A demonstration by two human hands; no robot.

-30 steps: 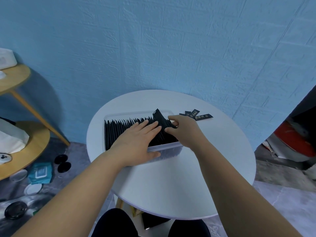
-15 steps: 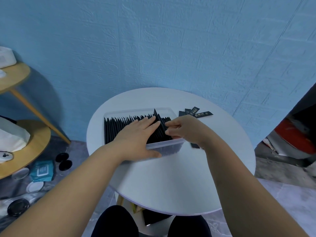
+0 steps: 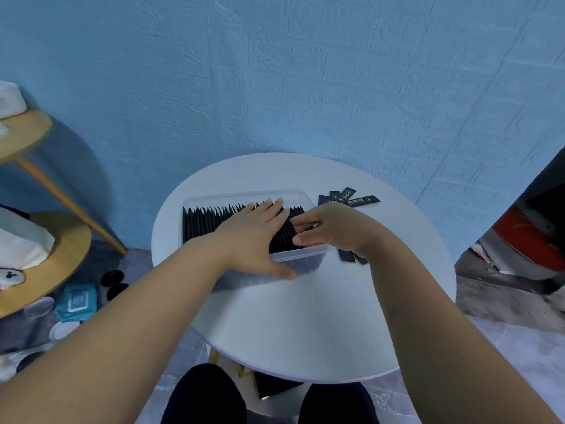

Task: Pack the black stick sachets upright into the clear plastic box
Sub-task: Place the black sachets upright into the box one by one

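Note:
A clear plastic box (image 3: 301,259) sits on the round white table (image 3: 305,316). A row of black stick sachets (image 3: 208,221) stands upright in it, filling it from the left end. My left hand (image 3: 253,237) lies flat on top of the row, fingers straight, thumb against the box's front wall. At the box's right end my right hand (image 3: 333,228) reaches in and pinches the last sachets between fingers and thumb. Several loose sachets (image 3: 351,197) lie flat behind that hand, and a few more loose sachets (image 3: 347,255) lie under its wrist.
The blue wall stands close behind the table. Two round wooden shelves (image 3: 61,258) at the left carry white packs. A blue wipes pack (image 3: 76,301) and black lids lie on the floor. A red object (image 3: 532,237) is at the right. My knees are under the table's front edge.
The sachets that stuck up between my hands have gone down into the row. My left hand slid farther across the sachet tops. My right hand settled lower at the box's right end.

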